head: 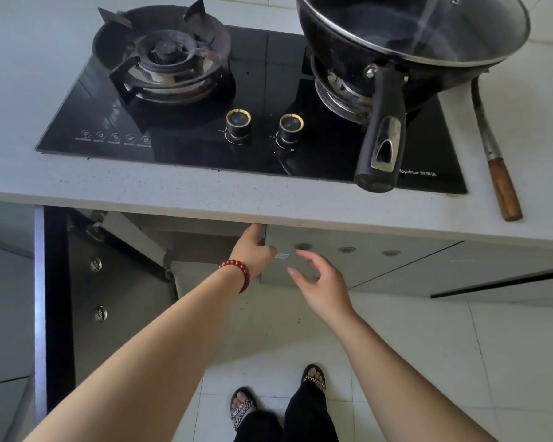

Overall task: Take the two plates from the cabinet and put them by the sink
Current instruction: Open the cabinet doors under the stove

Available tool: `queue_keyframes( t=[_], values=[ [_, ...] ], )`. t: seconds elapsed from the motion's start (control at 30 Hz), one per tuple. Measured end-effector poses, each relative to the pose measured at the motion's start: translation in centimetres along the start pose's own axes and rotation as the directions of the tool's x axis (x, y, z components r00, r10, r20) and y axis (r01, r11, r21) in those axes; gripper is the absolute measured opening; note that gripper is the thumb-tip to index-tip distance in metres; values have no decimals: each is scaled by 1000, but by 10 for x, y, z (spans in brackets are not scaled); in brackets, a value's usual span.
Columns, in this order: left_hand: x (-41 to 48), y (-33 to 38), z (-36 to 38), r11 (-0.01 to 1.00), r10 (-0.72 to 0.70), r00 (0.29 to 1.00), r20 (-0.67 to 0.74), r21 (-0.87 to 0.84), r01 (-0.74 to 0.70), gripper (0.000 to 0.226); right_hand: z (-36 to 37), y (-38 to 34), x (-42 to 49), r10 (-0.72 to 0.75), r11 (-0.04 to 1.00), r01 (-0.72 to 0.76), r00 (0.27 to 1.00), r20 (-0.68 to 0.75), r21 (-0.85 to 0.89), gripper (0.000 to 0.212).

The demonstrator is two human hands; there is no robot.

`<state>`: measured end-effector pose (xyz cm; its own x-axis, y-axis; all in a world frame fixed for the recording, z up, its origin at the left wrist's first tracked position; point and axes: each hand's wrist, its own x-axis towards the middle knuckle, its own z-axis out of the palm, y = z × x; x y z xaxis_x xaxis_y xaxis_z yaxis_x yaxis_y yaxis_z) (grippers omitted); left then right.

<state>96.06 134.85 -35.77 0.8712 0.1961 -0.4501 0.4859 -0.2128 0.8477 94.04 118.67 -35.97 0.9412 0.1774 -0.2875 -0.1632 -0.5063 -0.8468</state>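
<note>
Person stood at the counter (pixel 205 189), both arms reaching under its front edge. Left hand (pixel 256 250), with a red bead bracelet (pixel 237 272) at the wrist, gripped the top edge of the right cabinet door (pixel 348 260), fingers curled over it and out of sight. Right hand (pixel 320 282) hung just before the door's face, fingers spread apart, holding nothing. Left cabinet door (pixel 109 298) stood swung open below the counter's left part; cabinet interior dark, and no plates could be made out inside. On the counter: a black gas hob (pixel 262 90), its left burner (pixel 163 55) bare, a wok (pixel 409 36) on the right burner, handle pointing to the front edge. A wooden-handled utensil (pixel 495 161) lay beside the hob toward the right edge.
</note>
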Motion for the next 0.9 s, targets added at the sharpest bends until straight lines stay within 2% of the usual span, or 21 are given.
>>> queue_keyframes(
  t=[0.23, 0.5, 0.9],
  values=[
    [-21, -13, 4, 999, 20, 1000, -1, -46, -20, 74, -2, 5, -15, 22, 1000, -22, 1000, 7, 1, 35],
    [-60, -20, 19, 992, -39, 998, -54, -123, 32, 69, -10, 7, -39, 3, 1000, -3, 998, 61, 6, 34],
    [-147, -42, 72, 995, -94, 971, -221, -65, 81, 74, -57, 37, -95, -90, 996, 86, 981, 173, 30, 34]
  ],
)
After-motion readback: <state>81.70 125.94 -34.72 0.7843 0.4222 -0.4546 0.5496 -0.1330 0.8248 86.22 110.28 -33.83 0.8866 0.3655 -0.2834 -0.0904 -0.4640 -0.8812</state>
